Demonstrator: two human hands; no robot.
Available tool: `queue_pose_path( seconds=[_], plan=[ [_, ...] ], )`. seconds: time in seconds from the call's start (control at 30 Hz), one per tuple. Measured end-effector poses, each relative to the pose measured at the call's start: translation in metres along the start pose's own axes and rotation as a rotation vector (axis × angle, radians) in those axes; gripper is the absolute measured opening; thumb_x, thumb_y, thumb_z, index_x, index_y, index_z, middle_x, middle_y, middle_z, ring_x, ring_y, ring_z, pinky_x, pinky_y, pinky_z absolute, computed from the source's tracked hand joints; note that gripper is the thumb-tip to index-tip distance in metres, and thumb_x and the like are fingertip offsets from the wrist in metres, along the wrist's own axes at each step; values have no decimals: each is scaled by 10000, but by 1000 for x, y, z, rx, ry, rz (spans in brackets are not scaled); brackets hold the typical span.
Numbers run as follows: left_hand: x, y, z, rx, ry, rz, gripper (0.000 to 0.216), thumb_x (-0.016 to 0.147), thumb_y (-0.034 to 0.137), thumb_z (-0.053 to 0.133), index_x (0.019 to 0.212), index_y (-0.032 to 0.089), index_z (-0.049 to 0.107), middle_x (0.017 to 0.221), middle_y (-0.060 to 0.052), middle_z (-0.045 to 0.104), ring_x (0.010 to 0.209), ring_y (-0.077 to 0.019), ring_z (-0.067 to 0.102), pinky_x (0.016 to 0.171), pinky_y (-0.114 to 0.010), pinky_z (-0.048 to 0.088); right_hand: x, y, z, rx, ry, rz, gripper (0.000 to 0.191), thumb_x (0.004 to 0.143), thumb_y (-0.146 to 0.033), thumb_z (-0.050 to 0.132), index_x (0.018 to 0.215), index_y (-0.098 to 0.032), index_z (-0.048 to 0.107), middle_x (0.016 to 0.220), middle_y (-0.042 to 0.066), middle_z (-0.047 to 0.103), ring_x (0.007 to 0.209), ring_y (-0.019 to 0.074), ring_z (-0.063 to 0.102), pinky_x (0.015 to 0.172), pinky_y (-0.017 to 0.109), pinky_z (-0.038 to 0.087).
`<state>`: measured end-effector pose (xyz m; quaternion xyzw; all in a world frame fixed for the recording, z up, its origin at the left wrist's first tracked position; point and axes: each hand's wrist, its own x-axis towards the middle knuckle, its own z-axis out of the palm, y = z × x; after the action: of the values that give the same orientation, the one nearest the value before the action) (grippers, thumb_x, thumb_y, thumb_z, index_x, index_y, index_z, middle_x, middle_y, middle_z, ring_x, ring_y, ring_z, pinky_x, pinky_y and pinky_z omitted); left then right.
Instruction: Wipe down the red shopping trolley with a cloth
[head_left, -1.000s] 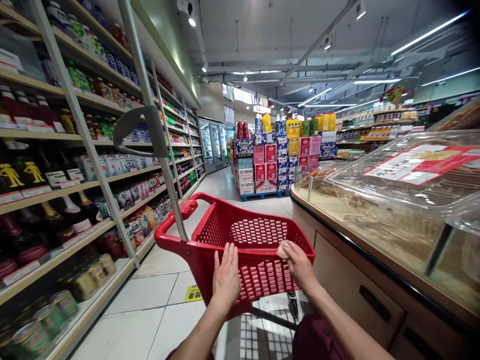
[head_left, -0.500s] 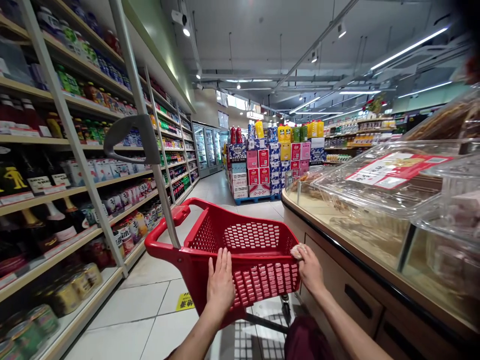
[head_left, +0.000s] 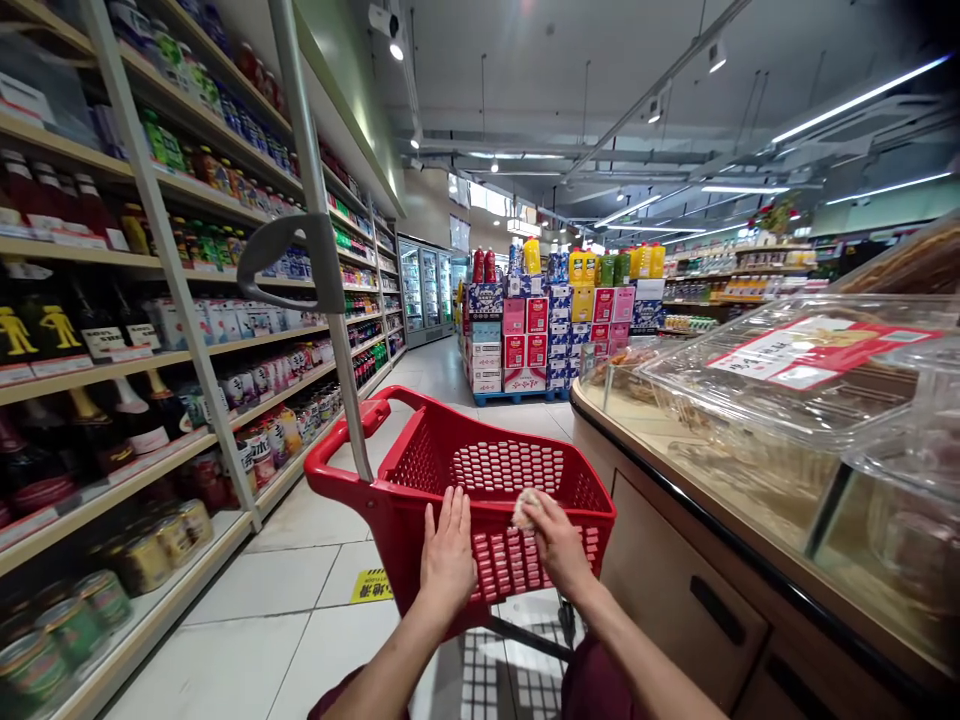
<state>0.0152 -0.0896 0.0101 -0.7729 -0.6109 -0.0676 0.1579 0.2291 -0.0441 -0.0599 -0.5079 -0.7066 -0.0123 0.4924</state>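
Resting on the near side of the red plastic shopping cart (head_left: 491,514) in the head view, the left hand (head_left: 448,555) lies flat, back upward, its fingers straight, held close together and pointing away from the person, the thumb set slightly apart; it grips nothing. The left forearm rises from the lower edge, slanting inward. The right hand (head_left: 556,548) is bent at the knuckles and pinches a crumpled whitish wad (head_left: 526,508) at the cart's near rim, to the right of the left hand; whether the wad is cloth or paper, I cannot tell. The right forearm slants in from the lower right. The cart stands on pale floor tiles (head_left: 270,570), between shelves of bottles and cans on the left and a glass-sided display counter (head_left: 667,540) bearing clear plastic clamshell boxes (head_left: 780,400) on the right. A metal pole (head_left: 304,130) with a grey hooked handle (head_left: 327,268) rises at the cart's left end.
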Motion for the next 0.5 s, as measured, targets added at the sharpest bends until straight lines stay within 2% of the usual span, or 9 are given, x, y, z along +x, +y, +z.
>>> queue_pose_path(
  seconds=[0.07,0.17,0.23,0.4,0.5],
  plan=[
    [-1,0,0,-4,1,6,709,681,177,393,1364,70,236,1454,-91,173,1351,-227,35,1083,-464,99,0,0,1,8,-20,-22,408,763,-107,401,1093,-244,596,1280,49,479,1167,193,455,977,406,400],
    [-2,1,1,0,27,18,707,686,178,397,1364,65,232,1454,-99,164,1351,-237,29,1083,-466,98,-2,18,-7,-92,134,156,408,756,-120,390,1101,-212,588,1270,80,475,1130,225,479,956,467,402],
    [-2,2,2,9,35,16,695,696,178,393,1363,62,234,1453,-105,165,1350,-243,24,1081,-470,105,-3,22,-8,-140,192,197,409,740,-118,388,1086,-189,595,1261,96,474,1132,241,468,954,481,396],
    [-2,2,2,3,34,11,686,702,181,396,1361,67,243,1447,-112,179,1350,-241,45,1078,-473,114,-3,3,5,-111,12,-56,455,729,-81,398,1102,-263,585,1283,41,470,1148,216,450,964,446,380],
    [-2,2,3,7,49,7,659,718,168,384,1360,87,258,1444,-95,203,1349,-232,64,1081,-459,112,-4,17,-7,-208,64,57,425,747,-110,402,1103,-255,583,1270,60,483,1090,244,488,921,501,383]
  ],
)
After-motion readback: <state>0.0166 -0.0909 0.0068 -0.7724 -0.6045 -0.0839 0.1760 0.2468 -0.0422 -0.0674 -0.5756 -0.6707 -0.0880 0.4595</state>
